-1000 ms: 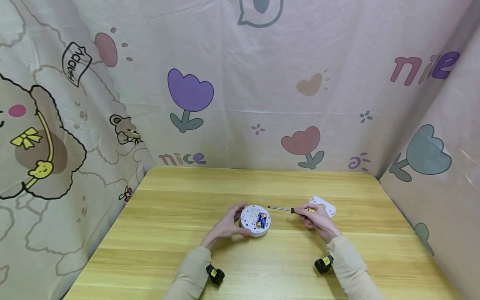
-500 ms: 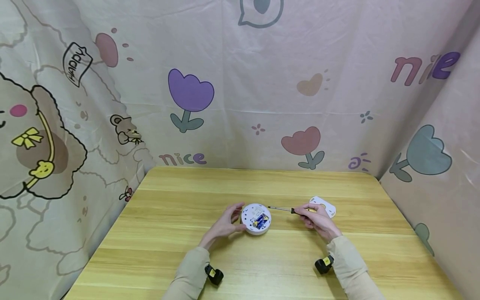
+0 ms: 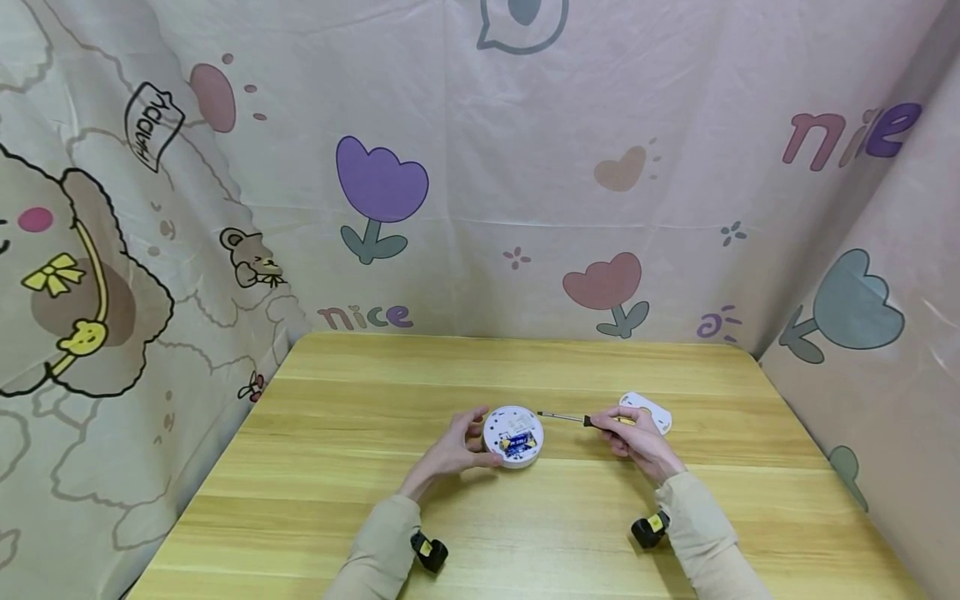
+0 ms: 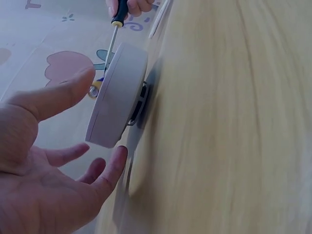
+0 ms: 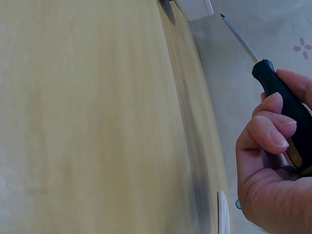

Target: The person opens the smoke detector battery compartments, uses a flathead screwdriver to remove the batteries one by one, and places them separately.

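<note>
Pale fabric printed with tulips and cartoon animals encloses a wood-grain table. Soft light falls evenly.

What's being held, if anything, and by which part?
The right hand holds a screwdriver by its handle. The left hand, at the round device, shows no grip.

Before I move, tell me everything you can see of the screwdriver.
The screwdriver has a dark handle with yellow accents and a partly ridged edge, apparently plastic or rubber, and a thin, straight, silvery shaft that looks like metal. Its tip is darker, its exact shape too small to tell. The right hand grips the handle, raised above the table, shaft pointing leftward. The tip is near the round white device but apart from it.
</note>
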`<state>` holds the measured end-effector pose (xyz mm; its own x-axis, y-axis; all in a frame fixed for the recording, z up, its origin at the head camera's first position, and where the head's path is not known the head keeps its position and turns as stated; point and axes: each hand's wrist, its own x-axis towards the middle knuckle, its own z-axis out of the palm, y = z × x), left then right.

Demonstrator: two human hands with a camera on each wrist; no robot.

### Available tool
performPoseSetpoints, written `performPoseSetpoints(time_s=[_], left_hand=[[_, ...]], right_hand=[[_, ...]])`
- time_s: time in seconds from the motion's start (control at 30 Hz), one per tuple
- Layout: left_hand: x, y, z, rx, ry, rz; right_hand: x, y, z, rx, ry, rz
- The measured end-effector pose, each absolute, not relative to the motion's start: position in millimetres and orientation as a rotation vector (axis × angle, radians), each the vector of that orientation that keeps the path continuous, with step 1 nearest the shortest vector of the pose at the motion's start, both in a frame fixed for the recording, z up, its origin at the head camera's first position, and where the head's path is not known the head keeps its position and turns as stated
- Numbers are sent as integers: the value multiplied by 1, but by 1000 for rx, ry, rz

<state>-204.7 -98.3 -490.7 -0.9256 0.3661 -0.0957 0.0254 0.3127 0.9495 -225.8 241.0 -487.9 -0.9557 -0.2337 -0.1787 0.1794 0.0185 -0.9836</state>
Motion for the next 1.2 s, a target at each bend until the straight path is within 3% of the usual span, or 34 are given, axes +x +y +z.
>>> performPoseSetpoints(time_s=[1.2], left_hand=[[-204, -87, -491, 281, 2409, 1618]], right_hand=[[-217, 240, -474, -57, 2212, -1869]])
